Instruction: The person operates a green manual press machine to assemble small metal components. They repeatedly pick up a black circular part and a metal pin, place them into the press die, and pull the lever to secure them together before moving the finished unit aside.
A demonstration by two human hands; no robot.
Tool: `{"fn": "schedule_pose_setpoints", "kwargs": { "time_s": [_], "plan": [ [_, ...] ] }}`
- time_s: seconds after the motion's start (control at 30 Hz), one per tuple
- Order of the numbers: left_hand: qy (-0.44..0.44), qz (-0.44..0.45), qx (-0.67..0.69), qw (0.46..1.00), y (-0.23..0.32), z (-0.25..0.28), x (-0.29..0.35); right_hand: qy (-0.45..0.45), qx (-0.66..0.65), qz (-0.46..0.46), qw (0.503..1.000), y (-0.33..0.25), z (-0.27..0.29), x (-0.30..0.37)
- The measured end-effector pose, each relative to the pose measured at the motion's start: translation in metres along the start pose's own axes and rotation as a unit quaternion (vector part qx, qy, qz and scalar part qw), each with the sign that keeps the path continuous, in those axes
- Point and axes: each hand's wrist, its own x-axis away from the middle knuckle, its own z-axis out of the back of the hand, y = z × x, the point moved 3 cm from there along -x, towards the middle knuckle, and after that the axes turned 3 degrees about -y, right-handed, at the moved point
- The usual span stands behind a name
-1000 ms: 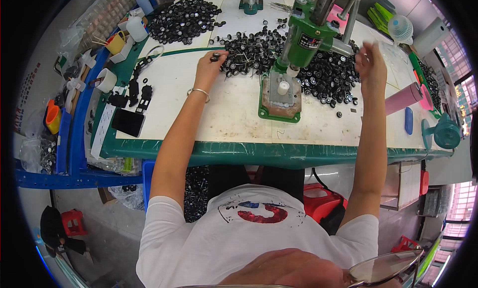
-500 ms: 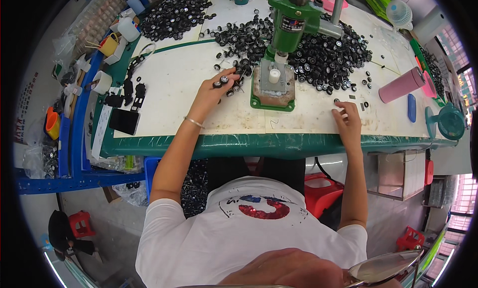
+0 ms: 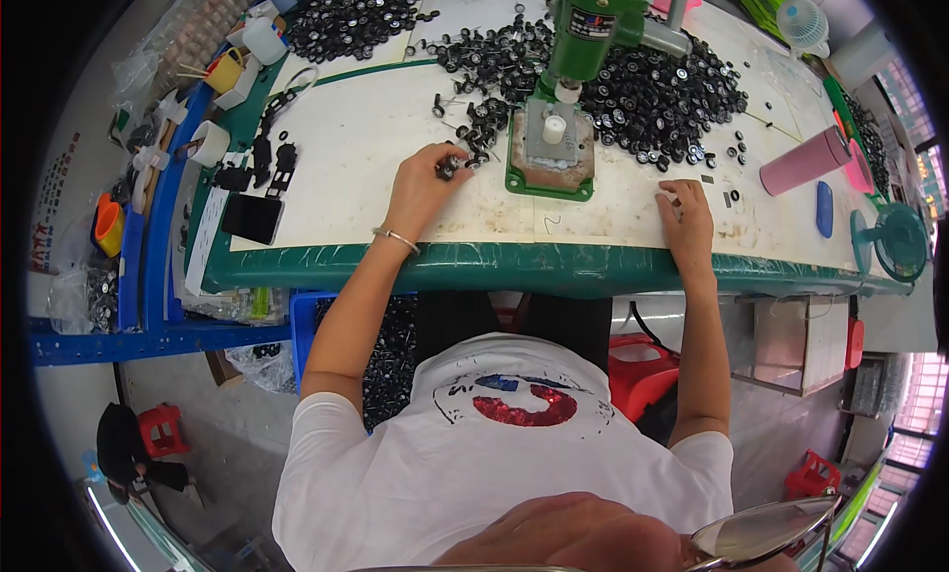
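Observation:
My left hand (image 3: 423,191) is closed around a few small black wheels (image 3: 448,167), some with thin metal pins. It rests on the white tabletop, left of a green hand press (image 3: 583,38). A white cylindrical peg (image 3: 554,129) stands upright on the press's base (image 3: 550,167). More loose wheels (image 3: 484,127) lie just beyond my left fingertips. To the right of the press, my right hand (image 3: 689,221) sits on the table with its fingers curled in. Something small and dark shows under those fingers, too hidden to name.
A big heap of black wheels (image 3: 652,97) lies behind the press, and another pile (image 3: 356,18) at the far left. A pink tumbler (image 3: 806,162), a blue case (image 3: 824,209) and a green fan (image 3: 895,241) stand to the right. A phone (image 3: 252,219) lies left.
My left hand has drawn back slightly from the loose wheels and its fingers have closed in more. My right fingers have curled further, hiding the small wheel that showed at their tips. The view has shifted slightly.

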Motion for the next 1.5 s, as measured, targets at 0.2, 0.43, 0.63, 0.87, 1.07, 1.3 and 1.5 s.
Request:
{"fn": "schedule_pose_setpoints", "kwargs": {
  "time_s": [0.2,0.43,0.63,0.87,1.07,1.3,1.5],
  "plan": [
    [-0.009,-0.044,0.056,0.997,-0.005,-0.014,-0.012,0.009,-0.035,-0.021,0.999,0.013,0.006,0.001],
    [0.014,0.063,0.273,0.96,0.014,0.003,-0.018,0.023,-0.012,-0.031,0.999,0.016,0.005,-0.007],
    [-0.083,0.069,0.287,0.952,0.027,-0.01,-0.031,0.079,0.088,0.019,0.993,0.013,-0.011,-0.031],
    [-0.114,0.099,0.528,0.836,0.018,-0.032,-0.037,0.095,0.006,0.004,0.995,-0.009,-0.003,-0.039],
    [-0.088,0.026,0.613,0.785,0.03,-0.04,-0.056,-0.025,-0.353,-0.024,0.935,-0.066,-0.036,-0.067],
    [-0.086,0.047,0.593,0.799,0.041,-0.053,-0.066,-0.126,-0.415,-0.085,0.897,-0.091,-0.074,-0.085],
    [-0.038,0.026,0.496,0.867,0.04,-0.052,-0.058,-0.065,-0.352,-0.064,0.932,-0.094,-0.089,-0.081]
  ]
}}
